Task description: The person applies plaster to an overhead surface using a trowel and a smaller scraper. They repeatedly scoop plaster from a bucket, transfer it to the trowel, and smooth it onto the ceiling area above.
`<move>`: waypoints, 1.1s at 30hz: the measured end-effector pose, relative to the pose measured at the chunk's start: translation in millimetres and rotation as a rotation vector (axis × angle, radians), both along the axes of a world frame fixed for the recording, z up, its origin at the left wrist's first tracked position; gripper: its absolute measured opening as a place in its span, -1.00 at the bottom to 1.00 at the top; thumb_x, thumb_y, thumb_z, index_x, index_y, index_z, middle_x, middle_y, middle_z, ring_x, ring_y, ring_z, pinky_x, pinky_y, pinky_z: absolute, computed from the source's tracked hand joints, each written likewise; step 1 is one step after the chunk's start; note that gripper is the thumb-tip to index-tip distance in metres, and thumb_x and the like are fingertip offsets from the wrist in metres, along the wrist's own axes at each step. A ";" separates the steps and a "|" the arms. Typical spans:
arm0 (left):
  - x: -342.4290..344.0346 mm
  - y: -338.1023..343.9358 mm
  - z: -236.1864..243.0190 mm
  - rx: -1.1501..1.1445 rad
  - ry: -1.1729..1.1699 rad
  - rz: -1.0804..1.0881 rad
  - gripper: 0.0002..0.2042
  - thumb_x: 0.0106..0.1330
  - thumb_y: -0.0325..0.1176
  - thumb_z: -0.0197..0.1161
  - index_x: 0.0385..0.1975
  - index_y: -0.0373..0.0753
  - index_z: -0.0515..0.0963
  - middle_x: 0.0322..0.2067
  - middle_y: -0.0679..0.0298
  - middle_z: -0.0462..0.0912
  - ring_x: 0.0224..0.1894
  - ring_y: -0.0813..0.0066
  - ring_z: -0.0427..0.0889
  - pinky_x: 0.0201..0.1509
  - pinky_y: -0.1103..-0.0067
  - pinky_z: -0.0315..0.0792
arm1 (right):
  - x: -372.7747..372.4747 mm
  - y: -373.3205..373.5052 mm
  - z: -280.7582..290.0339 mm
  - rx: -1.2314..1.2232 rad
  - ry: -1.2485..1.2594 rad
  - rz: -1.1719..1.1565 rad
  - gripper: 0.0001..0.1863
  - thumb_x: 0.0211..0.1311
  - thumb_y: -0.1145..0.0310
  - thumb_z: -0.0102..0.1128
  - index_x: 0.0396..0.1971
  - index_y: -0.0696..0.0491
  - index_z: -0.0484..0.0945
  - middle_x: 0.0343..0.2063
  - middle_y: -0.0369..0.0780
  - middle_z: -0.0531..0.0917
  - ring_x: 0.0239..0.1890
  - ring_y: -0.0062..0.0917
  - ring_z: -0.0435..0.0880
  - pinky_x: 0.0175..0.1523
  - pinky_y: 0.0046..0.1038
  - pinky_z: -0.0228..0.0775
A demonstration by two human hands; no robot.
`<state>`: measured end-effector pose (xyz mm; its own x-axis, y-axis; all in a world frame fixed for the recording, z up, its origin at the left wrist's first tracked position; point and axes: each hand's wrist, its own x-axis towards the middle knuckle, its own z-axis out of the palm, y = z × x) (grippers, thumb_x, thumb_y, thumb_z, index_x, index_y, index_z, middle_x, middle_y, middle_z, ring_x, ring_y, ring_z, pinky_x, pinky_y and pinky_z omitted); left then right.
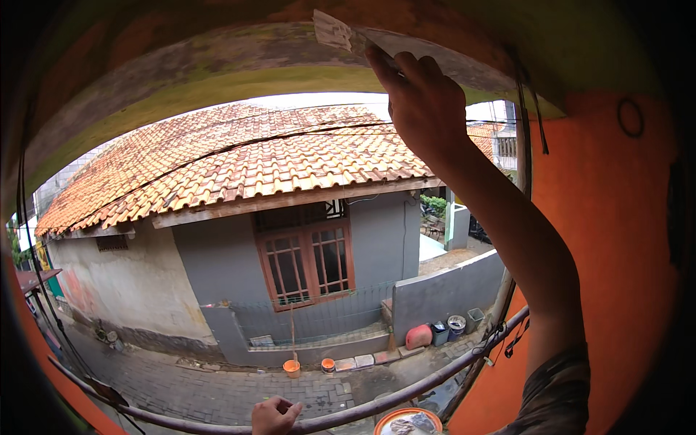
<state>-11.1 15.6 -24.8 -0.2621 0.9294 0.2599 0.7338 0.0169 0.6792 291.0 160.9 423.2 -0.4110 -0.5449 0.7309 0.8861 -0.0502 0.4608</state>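
My right hand (428,101) is raised high and closed round the handle of a putty knife (333,31). Its broad blade, smeared whitish, lies against the underside of a patchy grey and brown beam (239,45) overhead. At the bottom edge, my left hand (274,416) has its fingers curled over a long, thin pole (406,393) that runs across in front of me like a rail. The lower part of this hand is cut off by the picture's edge.
Right of my left hand, beyond the pole, stands an orange-rimmed bucket (438,419) with whitish stuff inside. An orange wall (602,239) rises at my right. Cables (535,109) hang beside it. Below lies a paved lane (246,388) with small orange buckets (291,368) before a tiled-roof house (377,232).
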 end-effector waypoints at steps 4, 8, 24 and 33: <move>2.6 -0.4 -0.5 0.000 -0.022 0.008 -0.68 0.17 -0.08 0.33 -0.44 -0.27 0.65 -0.52 0.12 0.69 -0.45 0.25 0.68 -0.35 0.41 0.49 | 26.1 4.0 -3.3 -0.107 0.128 -0.051 -0.35 -0.05 0.53 0.27 0.15 -0.18 0.50 -0.40 -0.37 0.52 -0.41 -0.52 0.54 -0.44 -0.51 0.51; 6.7 -2.5 5.6 0.010 -0.014 0.005 -0.68 0.18 -0.08 0.33 -0.45 -0.27 0.65 -0.53 0.12 0.68 -0.47 0.25 0.67 -0.36 0.40 0.49 | 70.3 4.0 -9.2 -0.157 0.115 0.028 -0.46 0.10 0.51 0.24 0.14 -0.17 0.52 -0.41 -0.34 0.56 -0.40 -0.54 0.58 -0.41 -0.47 0.51; 7.4 -1.5 5.9 0.027 -0.017 0.026 -0.68 0.16 -0.09 0.34 -0.49 -0.28 0.64 -0.57 0.11 0.67 -0.50 0.24 0.66 -0.39 0.41 0.48 | 39.2 -88.0 66.4 -0.343 -0.161 -0.199 -0.46 0.08 0.65 0.02 0.11 0.00 0.55 0.11 -0.03 0.54 -0.06 -0.21 0.63 -0.01 -0.25 0.50; 10.0 -2.1 5.4 0.017 -0.008 0.036 -0.68 0.16 -0.10 0.34 -0.50 -0.29 0.64 -0.57 0.11 0.67 -0.50 0.23 0.66 -0.39 0.39 0.48 | 56.6 -95.1 73.7 -0.515 -0.048 -0.404 -0.50 0.11 0.62 0.04 0.07 -0.06 0.60 -0.10 -0.04 0.63 -0.14 -0.22 0.62 0.03 -0.17 0.42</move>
<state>-1.1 13.6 -19.5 -0.2970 0.9148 0.2737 0.7275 0.0311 0.6854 347.6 65.8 496.8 -0.5483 0.0733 0.8331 0.8219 -0.1372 0.5529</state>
